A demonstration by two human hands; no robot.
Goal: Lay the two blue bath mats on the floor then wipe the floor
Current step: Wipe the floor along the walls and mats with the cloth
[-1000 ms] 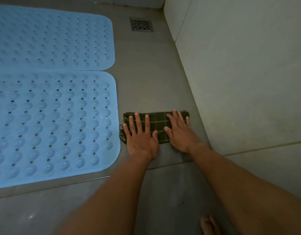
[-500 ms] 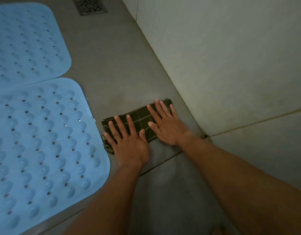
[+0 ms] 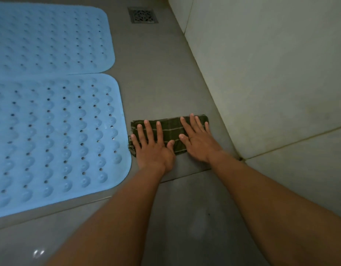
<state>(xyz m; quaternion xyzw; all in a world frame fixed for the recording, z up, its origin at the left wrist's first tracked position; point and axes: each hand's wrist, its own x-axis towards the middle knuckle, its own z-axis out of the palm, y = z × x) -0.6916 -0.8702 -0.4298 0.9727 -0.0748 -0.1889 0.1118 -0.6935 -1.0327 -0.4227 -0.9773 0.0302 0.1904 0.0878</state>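
Two blue bath mats lie flat on the grey floor, end to end: the far mat (image 3: pixel 50 39) at upper left and the near mat (image 3: pixel 56 141) below it. A folded dark green checked cloth (image 3: pixel 170 129) lies on the floor between the near mat's right edge and the wall. My left hand (image 3: pixel 153 148) presses palm-down on the cloth's left half, fingers spread. On its right half my right hand (image 3: pixel 198 141) presses down the same way. The cloth's left end touches the mat's edge.
A square metal floor drain (image 3: pixel 142 15) sits at the top, right of the far mat. A pale tiled wall (image 3: pixel 271 73) runs along the right, close to the cloth. A grout line (image 3: pixel 185 176) crosses the floor just behind my hands.
The view swung towards the wall and back. Both hands stayed flat on the cloth, which slid only slightly beside the near mat's right edge.
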